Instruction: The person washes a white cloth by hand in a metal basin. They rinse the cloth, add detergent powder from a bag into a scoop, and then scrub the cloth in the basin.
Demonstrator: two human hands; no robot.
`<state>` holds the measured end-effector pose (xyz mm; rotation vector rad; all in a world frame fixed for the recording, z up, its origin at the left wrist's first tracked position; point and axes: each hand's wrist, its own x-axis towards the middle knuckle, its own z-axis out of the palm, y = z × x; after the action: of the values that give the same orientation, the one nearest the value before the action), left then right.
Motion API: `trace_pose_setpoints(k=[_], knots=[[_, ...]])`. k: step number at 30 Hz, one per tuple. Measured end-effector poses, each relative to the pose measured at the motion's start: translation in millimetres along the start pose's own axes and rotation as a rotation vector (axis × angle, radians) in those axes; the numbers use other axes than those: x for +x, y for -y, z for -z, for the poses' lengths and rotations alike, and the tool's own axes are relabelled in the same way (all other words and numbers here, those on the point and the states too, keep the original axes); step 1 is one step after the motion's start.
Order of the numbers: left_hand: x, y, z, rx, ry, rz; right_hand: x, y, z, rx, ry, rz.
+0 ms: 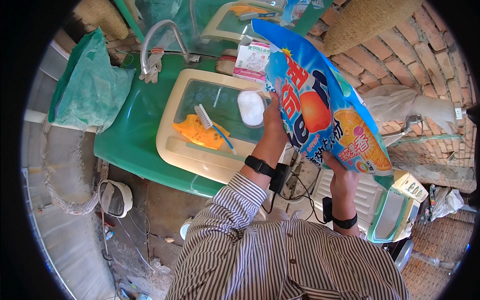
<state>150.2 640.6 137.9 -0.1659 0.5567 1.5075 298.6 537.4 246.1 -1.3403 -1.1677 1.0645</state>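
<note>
A large blue plastic bag of washing powder [313, 108], printed with fruit and writing, is tilted up in front of me. My left hand [275, 118] grips its left edge, and my right hand [342, 174] holds it near the bottom. Just left of the bag, an oval tub [251, 108] with white contents rests on a cream-framed lid [168, 112] with a dark green panel. On the same lid, a white-bristled brush with a blue handle [213, 127] lies across an orange packet [191, 131].
Beneath the lid is a green sink [123, 131] with a curved metal faucet [165, 24]. Work gloves [153, 67] and a green bag [93, 82] are at the left. Behind the tub stands a printed carton [252, 62]. A washing machine [397, 210] is at the lower right.
</note>
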Motion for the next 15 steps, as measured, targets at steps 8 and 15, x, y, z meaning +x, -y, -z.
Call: trace_pose_setpoints(k=[8,15], knots=[[3,12,1,-0.031,0.055,0.018,-4,4,10,-0.209,0.0,0.081],[0,12,-2,-0.047,0.119,-0.013,-3,5,10,-0.197,0.001,0.064]])
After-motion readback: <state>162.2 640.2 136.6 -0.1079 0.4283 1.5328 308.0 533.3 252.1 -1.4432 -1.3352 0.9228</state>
